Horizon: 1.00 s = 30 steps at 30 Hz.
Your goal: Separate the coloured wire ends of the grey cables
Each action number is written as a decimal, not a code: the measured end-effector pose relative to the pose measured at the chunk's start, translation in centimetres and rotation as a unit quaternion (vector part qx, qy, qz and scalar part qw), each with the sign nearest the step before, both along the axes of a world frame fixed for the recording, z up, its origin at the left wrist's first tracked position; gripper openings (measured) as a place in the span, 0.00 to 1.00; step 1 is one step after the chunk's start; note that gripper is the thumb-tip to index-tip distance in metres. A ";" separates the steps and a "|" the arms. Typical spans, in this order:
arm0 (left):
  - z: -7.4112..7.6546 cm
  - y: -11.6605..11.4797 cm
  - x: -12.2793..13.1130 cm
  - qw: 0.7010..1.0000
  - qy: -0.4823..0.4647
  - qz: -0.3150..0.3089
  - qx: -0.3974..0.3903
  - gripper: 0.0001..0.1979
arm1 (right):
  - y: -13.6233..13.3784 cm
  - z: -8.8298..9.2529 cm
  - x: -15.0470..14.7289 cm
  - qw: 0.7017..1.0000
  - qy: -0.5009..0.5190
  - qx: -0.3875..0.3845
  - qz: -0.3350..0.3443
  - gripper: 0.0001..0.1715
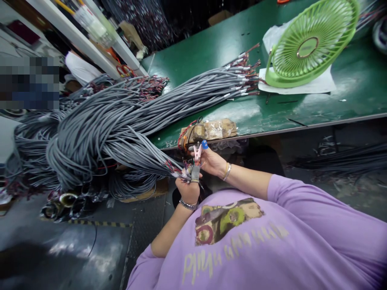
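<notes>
My left hand (188, 191), with a metal watch on its wrist, is closed around the end of a bundle of grey cables (157, 158). Thin coloured wires stick out of the cable ends. A short grey piece (195, 174) stands up out of that fist; its exact kind is unclear. Just beyond it is a small pink clip (197, 153) against red wires. The fingers of my right hand (213, 161) are closed at this clip, and one fingertip wears a blue cover (204, 144). Part of the right fingers is hidden behind the clip.
A large heap of grey cables (81, 133) hangs over the left end of the green table (302, 106). Near the edge lies a taped cardboard piece (220, 129) with wires. A green fan (308, 46) stands at the back right. More cables (130, 185) sit below left.
</notes>
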<state>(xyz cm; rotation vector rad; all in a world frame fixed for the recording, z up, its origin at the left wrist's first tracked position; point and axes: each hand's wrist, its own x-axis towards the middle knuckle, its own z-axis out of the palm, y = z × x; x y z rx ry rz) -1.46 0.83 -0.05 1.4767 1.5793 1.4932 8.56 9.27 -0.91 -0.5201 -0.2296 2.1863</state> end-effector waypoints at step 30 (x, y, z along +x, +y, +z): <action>0.4 -0.8 -1.7 0.989 0.039 -0.137 -0.036 0.12 | -2.5 1.4 4.0 0.930 -0.228 0.277 0.076 0.17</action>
